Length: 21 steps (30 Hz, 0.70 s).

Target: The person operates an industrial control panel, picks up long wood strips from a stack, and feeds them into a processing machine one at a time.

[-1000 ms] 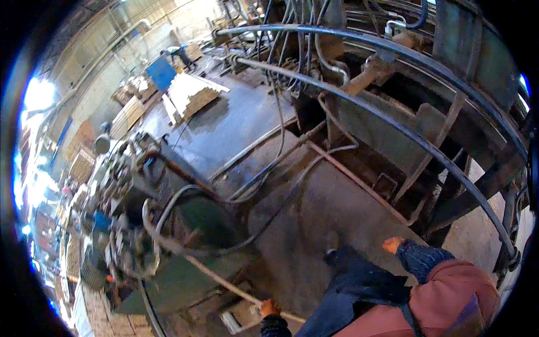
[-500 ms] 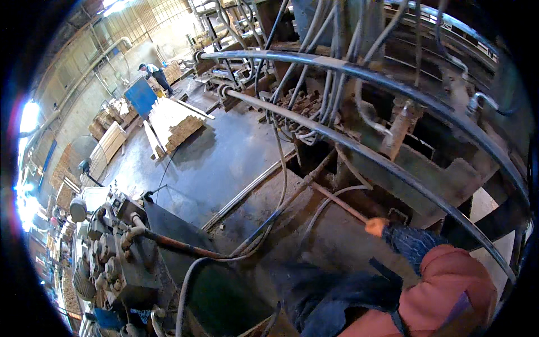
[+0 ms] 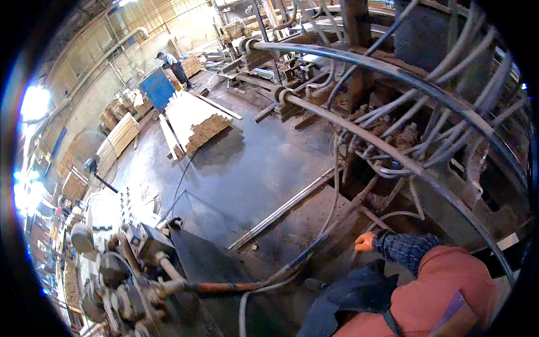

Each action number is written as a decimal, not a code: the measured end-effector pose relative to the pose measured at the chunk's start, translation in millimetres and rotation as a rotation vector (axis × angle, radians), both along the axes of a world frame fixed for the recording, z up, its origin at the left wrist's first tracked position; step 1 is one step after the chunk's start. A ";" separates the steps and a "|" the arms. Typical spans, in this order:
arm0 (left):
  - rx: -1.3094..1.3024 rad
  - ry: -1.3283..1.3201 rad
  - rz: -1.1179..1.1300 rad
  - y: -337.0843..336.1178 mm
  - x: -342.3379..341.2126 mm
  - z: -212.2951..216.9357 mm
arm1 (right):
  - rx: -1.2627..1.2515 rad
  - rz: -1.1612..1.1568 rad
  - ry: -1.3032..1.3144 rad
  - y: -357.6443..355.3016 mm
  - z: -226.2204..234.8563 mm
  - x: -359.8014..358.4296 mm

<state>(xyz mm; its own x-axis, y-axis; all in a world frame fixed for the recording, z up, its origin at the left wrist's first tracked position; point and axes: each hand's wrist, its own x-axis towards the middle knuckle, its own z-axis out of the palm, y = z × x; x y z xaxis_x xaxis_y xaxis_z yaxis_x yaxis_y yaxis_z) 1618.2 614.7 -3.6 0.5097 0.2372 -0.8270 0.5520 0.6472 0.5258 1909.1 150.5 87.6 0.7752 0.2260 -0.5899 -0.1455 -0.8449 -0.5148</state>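
Note:
My right hand [image 3: 364, 242], in an orange glove, reaches out from a dark patterned cuff and a dull red sleeve [image 3: 457, 281] at the lower right. Its fingers look loosely bent and apart, and I see nothing held in them. A reddish pipe or rod [image 3: 375, 218] slants down beside the hand and passes behind the cuff, apart from the fingers. Close by, a thin grey hose [image 3: 405, 213] curves over the dirty floor. My left hand is out of view.
Two long rails [image 3: 387, 149] arch across the right, before bundled hoses [image 3: 438, 126]. Pumps and valves [image 3: 129, 275] stand lower left, with a rusty pipe [image 3: 224, 287] running right. Stacked timber [image 3: 199, 121], a blue panel [image 3: 158, 90] and another person [image 3: 175, 68] are farther off.
My view has swung, shifting machinery and floor rightward and downward. My right hand, earlier at the reddish rod's end, is now beside it, lower and slightly left.

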 end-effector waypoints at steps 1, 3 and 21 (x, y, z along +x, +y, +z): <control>-0.004 0.002 0.019 17.2 11.2 2.0 | 0.038 -0.016 0.028 23.8 2.5 26.1; -0.020 -0.003 0.039 45.5 36.4 3.9 | 0.081 -0.058 0.109 54.9 24.6 68.6; -0.039 -0.135 -0.117 215.6 551.1 -18.4 | -0.400 0.256 0.047 69.8 -152.2 373.4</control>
